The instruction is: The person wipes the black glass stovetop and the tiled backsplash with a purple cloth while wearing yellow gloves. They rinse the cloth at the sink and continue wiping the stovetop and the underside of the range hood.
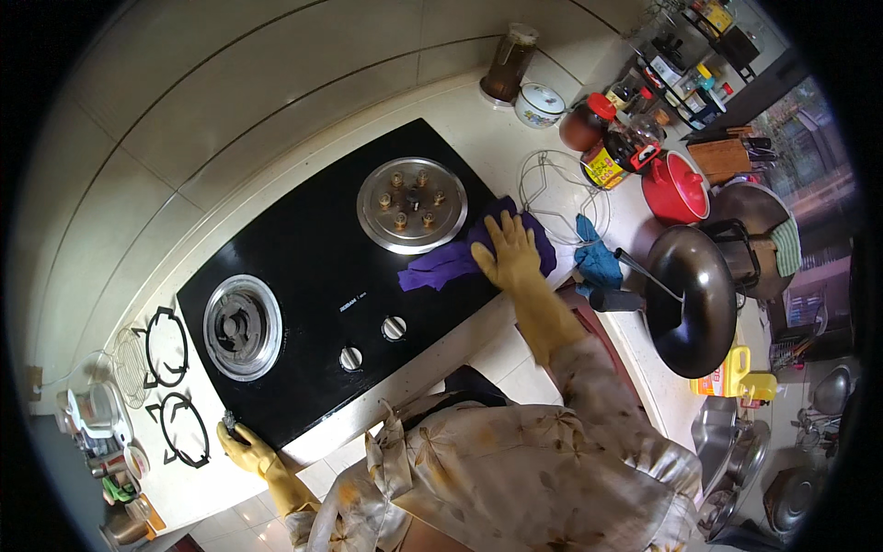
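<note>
My right hand [510, 255], in a yellow rubber glove, lies spread on a purple cloth [441, 265] at the right edge of a black glass gas hob [310, 276]. The cloth reaches over the hob's edge onto the counter. My left hand [245, 447], gloved alike, is at the hob's near left corner with a grey metal scourer [229, 419] at its fingertips. Between the hands are two control knobs [394, 328]. Both burners, one on the left [243, 328] and one at the back right [412, 205], have no pan supports on them.
Two black pan supports [166, 347] lie on the left counter beside a wire rack [130, 367]. At the right are wire rings [566, 198], a blue cloth [597, 259], a wok [692, 301], a red pot [676, 188] and bottles. A lidded enamel bowl [540, 105] stands at the back.
</note>
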Demonstrator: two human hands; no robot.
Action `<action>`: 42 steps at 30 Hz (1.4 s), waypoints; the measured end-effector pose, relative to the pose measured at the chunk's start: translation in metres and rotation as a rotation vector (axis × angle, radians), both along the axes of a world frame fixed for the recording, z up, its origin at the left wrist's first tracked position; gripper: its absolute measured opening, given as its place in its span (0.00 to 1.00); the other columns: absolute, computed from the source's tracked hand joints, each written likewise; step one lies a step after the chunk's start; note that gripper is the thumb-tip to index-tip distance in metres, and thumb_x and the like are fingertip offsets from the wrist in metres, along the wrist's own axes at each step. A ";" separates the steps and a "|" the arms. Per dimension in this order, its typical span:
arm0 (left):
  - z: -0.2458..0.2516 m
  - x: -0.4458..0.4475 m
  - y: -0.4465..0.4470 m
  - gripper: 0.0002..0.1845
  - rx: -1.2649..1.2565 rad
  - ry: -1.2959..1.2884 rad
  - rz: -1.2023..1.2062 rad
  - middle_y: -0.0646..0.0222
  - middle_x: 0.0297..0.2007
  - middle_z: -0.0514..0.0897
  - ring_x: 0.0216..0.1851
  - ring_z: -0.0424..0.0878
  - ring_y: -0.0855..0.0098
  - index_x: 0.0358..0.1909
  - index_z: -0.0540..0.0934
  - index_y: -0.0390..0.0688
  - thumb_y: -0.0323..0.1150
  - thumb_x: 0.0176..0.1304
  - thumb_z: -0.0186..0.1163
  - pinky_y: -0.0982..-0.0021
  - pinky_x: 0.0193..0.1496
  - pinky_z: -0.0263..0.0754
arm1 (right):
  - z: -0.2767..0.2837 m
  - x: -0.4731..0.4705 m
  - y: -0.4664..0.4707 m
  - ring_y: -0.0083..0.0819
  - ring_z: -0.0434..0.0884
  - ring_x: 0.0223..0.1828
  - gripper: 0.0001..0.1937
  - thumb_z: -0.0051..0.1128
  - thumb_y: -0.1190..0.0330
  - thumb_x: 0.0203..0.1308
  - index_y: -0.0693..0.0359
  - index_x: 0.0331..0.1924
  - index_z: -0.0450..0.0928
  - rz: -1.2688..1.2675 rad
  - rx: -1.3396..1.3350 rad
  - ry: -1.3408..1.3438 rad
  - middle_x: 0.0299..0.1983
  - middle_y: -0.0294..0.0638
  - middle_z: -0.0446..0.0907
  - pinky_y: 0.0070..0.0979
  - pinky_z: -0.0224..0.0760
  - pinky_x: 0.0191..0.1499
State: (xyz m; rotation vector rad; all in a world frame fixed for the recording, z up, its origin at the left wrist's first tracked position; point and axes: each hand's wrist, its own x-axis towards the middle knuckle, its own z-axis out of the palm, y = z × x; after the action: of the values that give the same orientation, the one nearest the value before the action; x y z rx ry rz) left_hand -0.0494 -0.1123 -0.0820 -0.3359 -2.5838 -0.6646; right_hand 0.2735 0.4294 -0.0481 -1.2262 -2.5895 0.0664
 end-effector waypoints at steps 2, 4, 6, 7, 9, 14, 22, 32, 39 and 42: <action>-0.001 -0.001 -0.001 0.22 -0.019 0.002 -0.011 0.47 0.62 0.81 0.62 0.79 0.46 0.65 0.76 0.34 0.37 0.77 0.57 0.54 0.68 0.70 | -0.011 0.010 -0.036 0.61 0.58 0.79 0.34 0.45 0.44 0.75 0.56 0.76 0.66 -0.004 0.049 -0.056 0.78 0.57 0.61 0.58 0.51 0.77; -0.003 -0.003 -0.002 0.22 -0.086 0.068 -0.013 0.47 0.62 0.81 0.61 0.79 0.46 0.65 0.77 0.35 0.37 0.77 0.57 0.53 0.67 0.71 | -0.011 0.014 -0.079 0.59 0.53 0.81 0.34 0.45 0.45 0.76 0.57 0.77 0.64 -0.082 -0.092 -0.105 0.80 0.55 0.57 0.58 0.49 0.78; -0.005 -0.006 -0.004 0.22 -0.054 0.023 -0.030 0.48 0.61 0.81 0.61 0.79 0.47 0.65 0.77 0.35 0.38 0.77 0.57 0.54 0.67 0.72 | -0.010 -0.006 -0.121 0.57 0.53 0.81 0.33 0.48 0.47 0.74 0.52 0.77 0.65 0.003 -0.080 -0.161 0.80 0.51 0.57 0.64 0.51 0.75; -0.005 -0.006 -0.006 0.22 -0.018 -0.017 -0.011 0.49 0.61 0.81 0.62 0.79 0.47 0.65 0.77 0.36 0.39 0.77 0.57 0.54 0.67 0.72 | -0.008 -0.016 -0.140 0.56 0.53 0.81 0.32 0.50 0.48 0.73 0.50 0.77 0.65 0.093 -0.057 -0.078 0.80 0.49 0.57 0.67 0.52 0.74; -0.006 -0.006 -0.007 0.23 -0.061 -0.052 0.003 0.48 0.62 0.81 0.62 0.78 0.46 0.65 0.77 0.36 0.41 0.78 0.56 0.53 0.68 0.71 | -0.001 -0.016 -0.157 0.47 0.53 0.82 0.31 0.56 0.50 0.70 0.48 0.74 0.69 0.285 -0.056 -0.091 0.81 0.48 0.56 0.73 0.55 0.70; -0.004 -0.006 -0.007 0.24 -0.078 -0.026 -0.012 0.49 0.64 0.80 0.64 0.77 0.47 0.66 0.77 0.36 0.42 0.78 0.56 0.53 0.70 0.70 | 0.015 0.012 -0.083 0.42 0.73 0.72 0.27 0.62 0.60 0.68 0.43 0.71 0.73 0.060 -0.132 0.029 0.77 0.40 0.67 0.42 0.69 0.71; -0.001 0.000 -0.002 0.21 -0.026 -0.028 0.008 0.49 0.64 0.80 0.65 0.77 0.48 0.66 0.76 0.36 0.34 0.76 0.58 0.54 0.71 0.69 | 0.085 -0.005 0.032 0.43 0.83 0.59 0.20 0.61 0.65 0.70 0.51 0.64 0.80 -0.212 -0.442 0.650 0.59 0.48 0.84 0.34 0.74 0.62; 0.004 0.006 0.005 0.20 -0.024 0.023 0.036 0.48 0.62 0.81 0.63 0.79 0.47 0.65 0.77 0.35 0.30 0.75 0.59 0.53 0.69 0.71 | 0.009 -0.035 0.004 0.45 0.53 0.83 0.33 0.47 0.47 0.73 0.48 0.77 0.64 0.016 -0.064 -0.336 0.82 0.46 0.55 0.59 0.44 0.80; -0.005 0.001 -0.004 0.19 -0.067 0.027 0.013 0.48 0.62 0.81 0.62 0.79 0.47 0.63 0.77 0.35 0.30 0.74 0.59 0.53 0.69 0.71 | -0.009 -0.137 0.131 0.49 0.73 0.71 0.25 0.55 0.53 0.69 0.41 0.70 0.76 0.018 0.008 -0.009 0.71 0.43 0.75 0.46 0.61 0.75; -0.009 0.000 -0.008 0.19 -0.080 0.024 0.036 0.48 0.62 0.81 0.63 0.79 0.46 0.63 0.77 0.34 0.30 0.74 0.58 0.53 0.69 0.70 | -0.013 -0.161 0.160 0.47 0.78 0.66 0.20 0.61 0.57 0.66 0.45 0.61 0.85 0.165 -0.028 0.026 0.66 0.40 0.80 0.40 0.68 0.72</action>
State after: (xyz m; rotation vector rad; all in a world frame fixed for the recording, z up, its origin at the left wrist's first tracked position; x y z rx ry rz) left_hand -0.0498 -0.1202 -0.0911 -0.3198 -2.5920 -0.5430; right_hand 0.1127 0.5893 -0.0610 -1.0117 -2.6700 0.1500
